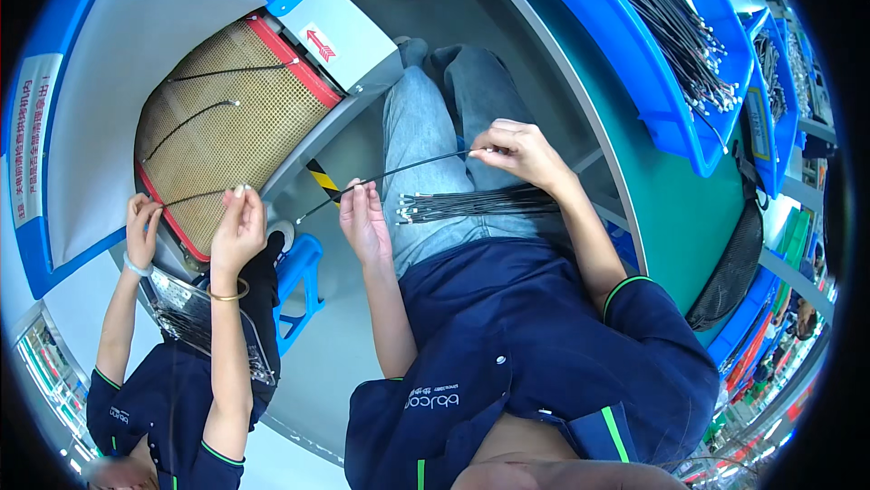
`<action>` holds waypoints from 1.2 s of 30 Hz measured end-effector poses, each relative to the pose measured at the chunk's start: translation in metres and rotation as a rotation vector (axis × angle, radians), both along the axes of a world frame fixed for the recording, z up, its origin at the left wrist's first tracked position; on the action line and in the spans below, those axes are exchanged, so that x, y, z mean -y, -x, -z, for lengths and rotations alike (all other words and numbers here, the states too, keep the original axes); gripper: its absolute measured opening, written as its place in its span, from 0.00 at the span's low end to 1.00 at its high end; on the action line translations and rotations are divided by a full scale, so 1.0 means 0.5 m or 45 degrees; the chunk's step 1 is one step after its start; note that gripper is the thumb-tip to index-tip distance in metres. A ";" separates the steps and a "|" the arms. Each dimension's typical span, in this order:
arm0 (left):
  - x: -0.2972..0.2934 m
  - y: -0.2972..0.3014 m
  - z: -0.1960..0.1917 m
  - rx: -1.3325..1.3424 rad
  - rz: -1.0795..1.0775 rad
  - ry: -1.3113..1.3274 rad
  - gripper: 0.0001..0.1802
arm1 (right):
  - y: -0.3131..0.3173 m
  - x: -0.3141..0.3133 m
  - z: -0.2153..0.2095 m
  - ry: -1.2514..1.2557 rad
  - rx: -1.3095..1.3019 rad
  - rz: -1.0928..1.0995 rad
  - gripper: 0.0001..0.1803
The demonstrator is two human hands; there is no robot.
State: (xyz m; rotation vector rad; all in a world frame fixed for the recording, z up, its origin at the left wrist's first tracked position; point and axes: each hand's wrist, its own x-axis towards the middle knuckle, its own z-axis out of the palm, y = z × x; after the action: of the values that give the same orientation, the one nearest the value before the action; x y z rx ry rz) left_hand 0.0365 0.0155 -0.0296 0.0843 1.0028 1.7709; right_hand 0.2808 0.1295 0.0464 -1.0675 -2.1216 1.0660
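Observation:
A thin black cable [412, 164] with small pale connectors at its ends stretches slantwise in front of me. My left hand [365, 221] pinches it a little way in from its lower left end, which sticks out free. Near the other end, my right hand [518, 153] holds it between thumb and fingertips. Across my lap lies a bundle of similar black cables [467, 206], their pale connector ends pointing left. Part of that bundle is hidden by my right forearm.
At left, a co-worker's hands [237, 223] hold another cable over a brown mesh conveyor belt [245, 82], where more cables lie. A blue stool [299, 277] stands between us. Blue bins [675, 132] of black cables sit on the green table [625, 91] at right, with a black mesh bag [732, 264].

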 end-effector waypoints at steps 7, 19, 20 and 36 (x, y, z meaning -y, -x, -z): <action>-0.002 -0.004 0.002 -0.029 0.023 0.011 0.09 | -0.010 -0.001 -0.002 0.044 0.075 -0.086 0.06; -0.017 -0.019 -0.014 -0.058 0.040 0.008 0.09 | -0.033 -0.016 -0.010 -0.132 0.011 -0.041 0.11; -0.029 -0.022 -0.016 -0.052 0.065 0.008 0.09 | -0.029 -0.020 -0.016 -0.157 0.043 -0.015 0.11; -0.073 -0.013 -0.045 -0.092 0.282 0.096 0.15 | 0.093 -0.063 -0.049 -0.384 0.264 -0.173 0.06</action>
State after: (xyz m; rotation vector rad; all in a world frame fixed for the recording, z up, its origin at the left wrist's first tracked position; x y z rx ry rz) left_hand 0.0428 0.0520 -0.0071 0.2055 1.0691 1.5363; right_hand 0.2345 0.1609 0.0708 -0.9320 -2.4545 0.6845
